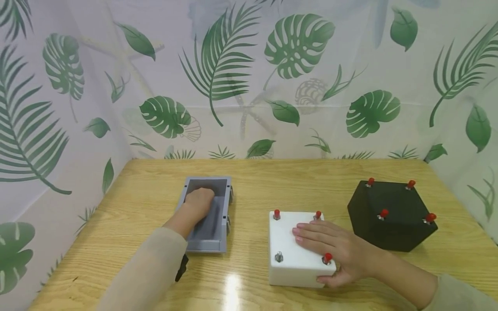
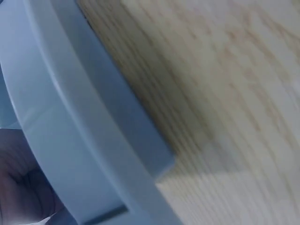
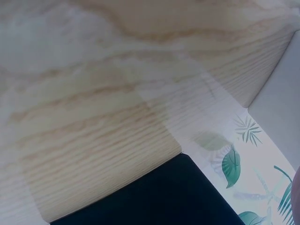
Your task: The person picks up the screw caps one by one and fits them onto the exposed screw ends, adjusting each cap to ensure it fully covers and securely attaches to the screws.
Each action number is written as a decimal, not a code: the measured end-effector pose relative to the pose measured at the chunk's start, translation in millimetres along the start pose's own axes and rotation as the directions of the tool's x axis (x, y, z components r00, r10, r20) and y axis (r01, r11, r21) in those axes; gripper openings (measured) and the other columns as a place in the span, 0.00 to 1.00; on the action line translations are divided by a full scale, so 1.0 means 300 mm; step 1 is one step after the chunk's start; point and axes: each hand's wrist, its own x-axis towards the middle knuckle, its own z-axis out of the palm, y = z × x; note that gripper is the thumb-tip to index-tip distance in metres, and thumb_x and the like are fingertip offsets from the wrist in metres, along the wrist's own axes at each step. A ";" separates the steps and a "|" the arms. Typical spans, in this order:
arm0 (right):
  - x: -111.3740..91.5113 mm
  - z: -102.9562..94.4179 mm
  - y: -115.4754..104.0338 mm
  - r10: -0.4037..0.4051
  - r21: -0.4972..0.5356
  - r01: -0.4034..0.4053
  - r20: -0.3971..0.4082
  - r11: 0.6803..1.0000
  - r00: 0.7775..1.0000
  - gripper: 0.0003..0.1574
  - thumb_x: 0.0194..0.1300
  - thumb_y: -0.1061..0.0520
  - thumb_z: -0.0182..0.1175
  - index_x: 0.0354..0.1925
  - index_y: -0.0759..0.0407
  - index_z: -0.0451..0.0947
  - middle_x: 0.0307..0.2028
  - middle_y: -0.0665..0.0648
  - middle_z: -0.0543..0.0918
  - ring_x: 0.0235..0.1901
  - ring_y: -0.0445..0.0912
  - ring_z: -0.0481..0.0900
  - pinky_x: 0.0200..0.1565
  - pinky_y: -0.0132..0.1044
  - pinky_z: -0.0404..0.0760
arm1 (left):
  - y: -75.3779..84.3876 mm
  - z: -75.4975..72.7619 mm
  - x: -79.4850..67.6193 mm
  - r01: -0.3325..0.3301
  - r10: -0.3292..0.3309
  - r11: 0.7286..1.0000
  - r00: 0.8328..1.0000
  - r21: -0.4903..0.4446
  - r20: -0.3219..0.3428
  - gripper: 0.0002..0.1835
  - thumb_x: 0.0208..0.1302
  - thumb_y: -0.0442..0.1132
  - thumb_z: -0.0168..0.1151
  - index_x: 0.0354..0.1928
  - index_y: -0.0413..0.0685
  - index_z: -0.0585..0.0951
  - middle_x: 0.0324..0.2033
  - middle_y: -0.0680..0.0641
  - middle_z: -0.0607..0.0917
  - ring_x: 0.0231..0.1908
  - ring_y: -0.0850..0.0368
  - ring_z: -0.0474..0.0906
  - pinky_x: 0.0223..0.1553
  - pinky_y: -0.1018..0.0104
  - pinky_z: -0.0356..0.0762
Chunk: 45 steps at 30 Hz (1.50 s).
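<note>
My left hand (image 1: 200,203) reaches down into a grey plastic bin (image 1: 214,245), its knuckles up and its fingertips hidden beneath it. In the left wrist view the bin's thick rim (image 2: 79,108) crosses in front of part of that hand (image 2: 23,183). A white block (image 1: 285,237) stands to the right of the bin. Three of its metal posts carry red caps, and the front left post (image 1: 279,256) is a bare threaded bolt. My right hand (image 1: 342,248) holds this block, fingers laid over the top and thumb against the front side near the right corner.
To the right stands a black angular block (image 1: 393,216) with several red-capped posts; its dark side (image 3: 154,197) shows in the right wrist view. All of this is on a wooden table (image 1: 249,185). A leaf-patterned cloth (image 1: 241,86) hangs behind and at the sides.
</note>
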 end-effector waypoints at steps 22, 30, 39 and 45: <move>-0.003 0.001 0.005 0.002 0.002 -0.002 0.003 1.000 1.000 0.43 0.60 0.38 0.58 0.57 0.73 0.71 0.58 0.67 0.74 0.61 0.55 0.70 0.70 0.39 0.58 | -0.012 -0.037 -0.022 -0.095 0.098 0.994 0.994 -0.053 0.055 0.07 0.65 0.24 0.50 0.31 0.38 0.75 0.36 0.38 0.82 0.36 0.49 0.78 0.42 0.55 0.79; -0.005 0.000 0.003 0.006 0.007 -0.006 0.006 1.000 1.000 0.43 0.60 0.38 0.58 0.57 0.72 0.71 0.59 0.67 0.74 0.61 0.54 0.69 0.70 0.39 0.57 | -0.010 -0.047 -0.027 -0.019 0.033 0.987 0.996 -0.160 0.089 0.09 0.68 0.27 0.46 0.30 0.37 0.75 0.32 0.40 0.80 0.31 0.51 0.75 0.38 0.57 0.79; -0.006 -0.002 0.003 0.004 0.012 -0.004 0.000 1.000 1.000 0.43 0.59 0.38 0.59 0.57 0.73 0.71 0.58 0.68 0.74 0.61 0.55 0.70 0.70 0.39 0.57 | -0.002 -0.035 -0.016 0.186 -0.112 0.835 0.979 -0.518 0.170 0.14 0.61 0.24 0.46 0.20 0.36 0.76 0.12 0.47 0.78 0.13 0.61 0.76 0.18 0.71 0.78; -0.005 -0.003 0.003 -0.004 0.003 0.004 -0.002 1.000 1.000 0.43 0.59 0.38 0.59 0.57 0.73 0.71 0.58 0.68 0.74 0.60 0.55 0.71 0.70 0.39 0.58 | -0.005 -0.014 -0.028 0.334 -0.203 0.598 0.943 -0.728 0.265 0.08 0.63 0.26 0.51 0.33 0.28 0.80 0.17 0.47 0.79 0.15 0.62 0.77 0.23 0.70 0.82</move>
